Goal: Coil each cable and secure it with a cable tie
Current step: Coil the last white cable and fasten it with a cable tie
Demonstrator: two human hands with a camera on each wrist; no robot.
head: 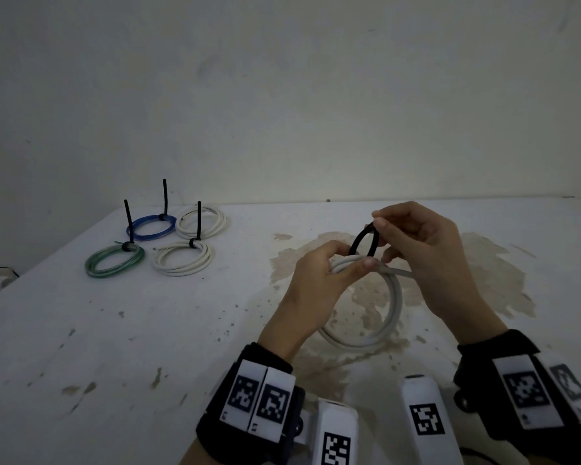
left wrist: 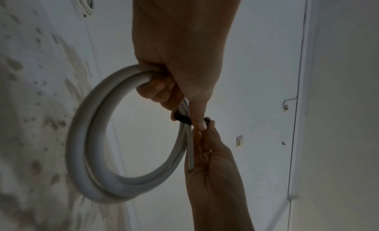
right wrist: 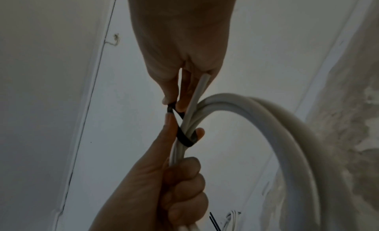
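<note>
A coiled white cable point(head: 394, 297) is held above the stained table point(head: 148, 330). My left hand point(head: 319, 280) grips the top of the white cable coil point(left wrist: 86, 137), fingers curled round its strands. A black cable tie point(head: 361, 241) loops round the bundle just past that grip. My right hand point(head: 426, 253) pinches the black cable tie point(right wrist: 174, 112) at the top of its loop between thumb and fingertips. The cable's loose end point(right wrist: 200, 87) runs under the right palm. In the left wrist view the tie point(left wrist: 182, 118) crosses the strands beside the left thumb.
At the back left of the table lie several tied coils: a blue one point(head: 151, 227), a green one point(head: 114, 260) and two white ones point(head: 200, 221) point(head: 183, 258), with black tie tails standing up. A wall point(head: 282, 95) rises behind the table's far edge.
</note>
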